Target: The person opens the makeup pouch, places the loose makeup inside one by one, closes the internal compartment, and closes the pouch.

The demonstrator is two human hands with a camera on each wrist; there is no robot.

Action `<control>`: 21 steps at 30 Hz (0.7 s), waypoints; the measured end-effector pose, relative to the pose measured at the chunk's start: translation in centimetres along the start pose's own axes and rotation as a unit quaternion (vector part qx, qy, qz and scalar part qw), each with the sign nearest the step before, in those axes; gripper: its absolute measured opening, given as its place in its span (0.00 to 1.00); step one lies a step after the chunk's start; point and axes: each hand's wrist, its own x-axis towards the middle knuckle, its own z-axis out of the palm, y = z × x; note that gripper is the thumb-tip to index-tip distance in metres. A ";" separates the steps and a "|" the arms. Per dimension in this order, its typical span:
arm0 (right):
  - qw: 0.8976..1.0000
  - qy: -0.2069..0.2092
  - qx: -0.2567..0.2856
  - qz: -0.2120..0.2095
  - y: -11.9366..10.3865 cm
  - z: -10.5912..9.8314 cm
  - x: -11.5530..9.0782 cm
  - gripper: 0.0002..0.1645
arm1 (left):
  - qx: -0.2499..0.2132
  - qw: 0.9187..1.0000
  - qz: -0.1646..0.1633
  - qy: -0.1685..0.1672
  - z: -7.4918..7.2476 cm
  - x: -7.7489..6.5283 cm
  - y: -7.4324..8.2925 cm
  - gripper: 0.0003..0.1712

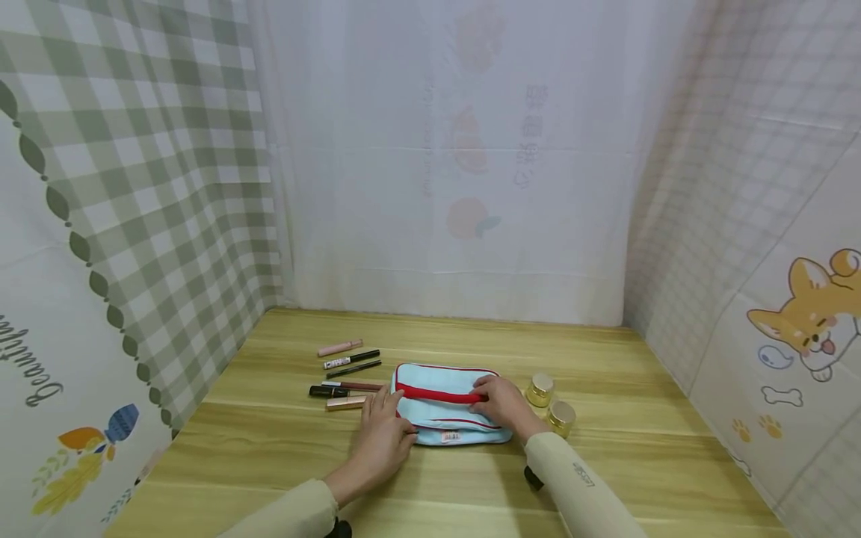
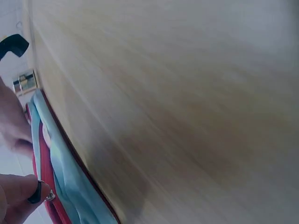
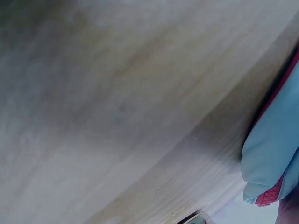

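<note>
A light blue pouch [image 1: 444, 412] with red piping and a red carry strap [image 1: 440, 394] lies on the wooden table. At its left end is my left hand [image 1: 385, 442]. The left wrist view shows thumb and finger pinching the black zipper pull [image 2: 35, 192] on the red zipper [image 2: 45, 163]. My right hand [image 1: 506, 407] grips the pouch's right end, beside the strap's end, its fingertips bent over the top. In the right wrist view only a corner of the pouch [image 3: 271, 149] and a sliver of that hand show.
Left of the pouch lie several slim cosmetics, among them a pink tube [image 1: 339, 348], a black-and-white pen [image 1: 351, 359] and a rose-gold tube [image 1: 346, 403]. Two gold-lidded jars [image 1: 540, 390] stand close to the right forearm. Cloth curtains [image 1: 444, 164] enclose the table's back and sides.
</note>
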 end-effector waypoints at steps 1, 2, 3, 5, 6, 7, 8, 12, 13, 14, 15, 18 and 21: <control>1.000 0.001 0.001 -0.001 0.0 0.0 0.0 0.09 | 0.001 1.000 0.002 -0.001 0.2 0.2 0.3 0.03; 1.000 0.002 0.002 -0.003 0.1 0.0 -0.1 0.09 | 0.003 1.000 0.005 -0.002 0.4 0.4 0.6 0.04; 1.000 0.004 0.002 -0.006 0.1 0.0 -0.1 0.09 | 0.007 1.000 0.007 -0.004 0.6 0.6 1.0 0.04; 1.000 0.008 0.000 -0.013 0.2 0.0 -0.2 0.09 | 0.018 1.000 0.010 -0.013 1.2 1.2 1.7 0.04; 1.000 0.010 0.000 -0.016 0.3 0.0 -0.2 0.09 | 0.021 1.000 0.011 -0.021 1.4 1.4 2.0 0.05; 1.000 0.012 0.001 -0.018 0.3 0.0 -0.3 0.09 | 0.025 0.999 0.012 -0.031 1.7 1.8 2.4 0.05; 1.000 0.014 0.001 -0.022 0.4 0.0 -0.3 0.09 | 0.028 0.999 0.012 -0.041 1.9 2.1 2.7 0.05; 0.999 0.019 0.001 -0.034 0.4 0.3 -0.2 0.09 | 0.058 0.995 0.022 -0.073 2.7 2.9 3.9 0.07; 0.999 0.020 0.001 -0.037 0.4 0.3 -0.2 0.09 | 0.070 0.994 0.025 -0.079 2.8 3.0 4.0 0.07; 0.999 0.021 0.000 -0.040 0.4 0.3 -0.2 0.09 | 0.080 0.993 0.029 -0.082 2.9 3.1 4.0 0.08; 0.999 0.021 0.000 -0.041 0.3 0.3 -0.2 0.08 | 0.089 0.992 0.033 -0.085 3.0 3.1 4.0 0.10; 0.999 0.022 -0.002 -0.046 0.3 0.2 -0.2 0.08 | 0.107 0.990 0.047 -0.084 2.8 3.3 3.6 0.14; 0.998 0.022 -0.008 -0.052 0.3 0.0 -0.1 0.08 | 0.104 0.990 0.067 -0.061 2.3 3.8 2.6 0.14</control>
